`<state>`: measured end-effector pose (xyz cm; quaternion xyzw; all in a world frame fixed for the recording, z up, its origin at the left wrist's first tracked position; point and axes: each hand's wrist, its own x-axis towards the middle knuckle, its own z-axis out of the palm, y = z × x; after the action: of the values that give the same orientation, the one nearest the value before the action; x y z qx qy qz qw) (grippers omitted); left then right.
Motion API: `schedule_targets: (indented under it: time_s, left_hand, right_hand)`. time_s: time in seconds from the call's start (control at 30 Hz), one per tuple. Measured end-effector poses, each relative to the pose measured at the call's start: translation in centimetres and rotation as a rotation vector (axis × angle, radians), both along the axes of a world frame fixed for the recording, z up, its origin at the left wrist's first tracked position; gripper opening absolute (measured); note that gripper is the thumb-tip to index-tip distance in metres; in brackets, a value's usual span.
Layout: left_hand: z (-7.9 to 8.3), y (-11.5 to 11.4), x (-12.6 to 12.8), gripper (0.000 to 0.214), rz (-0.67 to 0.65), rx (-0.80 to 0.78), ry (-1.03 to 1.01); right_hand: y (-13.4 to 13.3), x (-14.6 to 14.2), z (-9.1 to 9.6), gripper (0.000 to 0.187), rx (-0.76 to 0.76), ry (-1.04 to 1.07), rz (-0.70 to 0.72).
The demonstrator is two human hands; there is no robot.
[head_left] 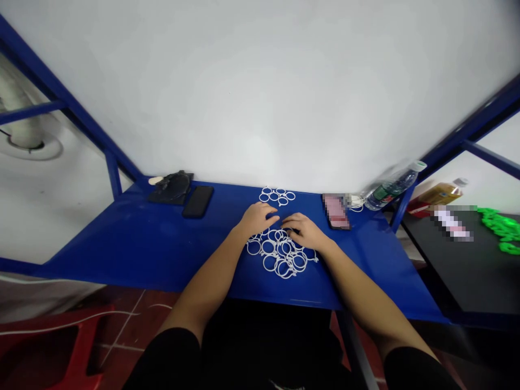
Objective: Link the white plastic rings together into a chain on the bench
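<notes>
Loose white plastic rings (277, 255) with small tabs, like curtain rings, lie in an overlapping pile on the blue tabletop (162, 246). Behind my hands, near the wall, a smaller group of the same rings (274, 196) is spread flat. My left hand (259, 218) rests between the two groups, its fingers extended to the right and the thumb apart, with nothing seen in it. Over the pile's upper right edge is my right hand (304, 230), fingers bent but spread, no ring visibly gripped. Part of the pile is hidden under both hands.
A black phone (197, 202) and a dark crumpled item (174, 187) lie left. On the right are a phone with a blurred screen (336, 211), a white cable (356, 202) and a clear bottle (392, 187). Green pieces (501, 227) lie on a black side table (447, 265).
</notes>
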<state>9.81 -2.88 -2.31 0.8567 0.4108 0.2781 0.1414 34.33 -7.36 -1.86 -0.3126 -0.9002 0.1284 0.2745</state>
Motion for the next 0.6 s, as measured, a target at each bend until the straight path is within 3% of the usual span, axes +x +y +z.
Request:
schedule_targets:
  time_s: [0.1,0.2,0.33,0.5,0.6]
  left_hand:
    - [-0.2,-1.0,1.2,0.024,-0.115,-0.044,0.047]
    - [-0.4,-1.7,2.0,0.025,-0.176,-0.08,0.077]
    - [-0.3,-2.1,2.3,0.041,-0.189,-0.125,0.096]
    - [0.1,-2.1,2.1,0.066,-0.148,-0.224,0.067]
    - [0.3,-2.2,2.0,0.065,-0.139,-0.253,0.067]
  right_hand:
    - [0.4,0.3,-0.5,0.036,0.006,-0.019,-0.027]
    - [0.8,0.9,-0.9,0.025,0.016,-0.052,-0.09]
    - [1.0,1.2,-1.2,0.005,-0.004,-0.085,-0.224]
    - [0.7,0.8,-0.8,0.012,-0.013,-0.089,-0.422]
    - [0.3,0.6,-0.5,0.009,-0.059,-0.145,-0.443]
